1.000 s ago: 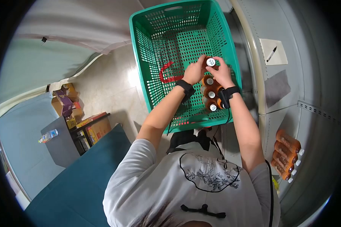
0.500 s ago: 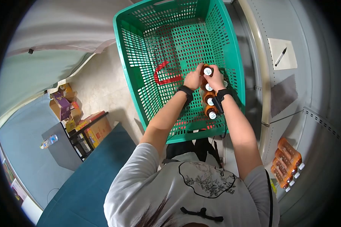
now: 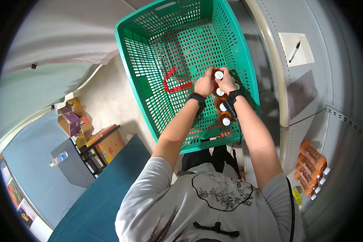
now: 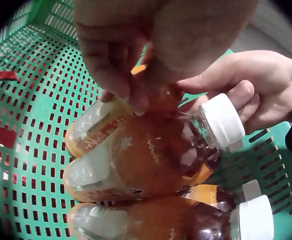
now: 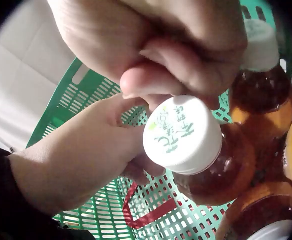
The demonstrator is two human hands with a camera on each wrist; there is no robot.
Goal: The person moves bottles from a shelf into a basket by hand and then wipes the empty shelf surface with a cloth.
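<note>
My left hand [image 3: 204, 84] and right hand [image 3: 226, 82] both grip one bottle of orange-brown drink by its upper part, its white cap [image 3: 219, 75] pointing up between them. This bottle is inside the green plastic basket [image 3: 123, 52], at the far end of a row of similar bottles. Nearer me in that row stands a capped bottle [image 3: 225, 117]. In the left wrist view, neighbouring bottles [image 4: 146, 160] lie close side by side, with clear lower ends and white caps. Another bottle [image 5: 263, 100] stands beyond my right hand in the right wrist view. My fingers hide much of the held bottle.
A red strap [image 3: 177, 87] lies in the basket's left part. On the grey shelf to the right are a notepad [image 3: 306, 58] with a pen [image 3: 294, 52], a grey cloth [image 3: 302, 94] and several orange bottles [image 3: 310, 163]. Cardboard boxes [image 3: 109, 145] stand at left.
Both hands have brought the held bottle down and closer to the row in the basket. The head view has shifted, so the basket appears larger and further left.
</note>
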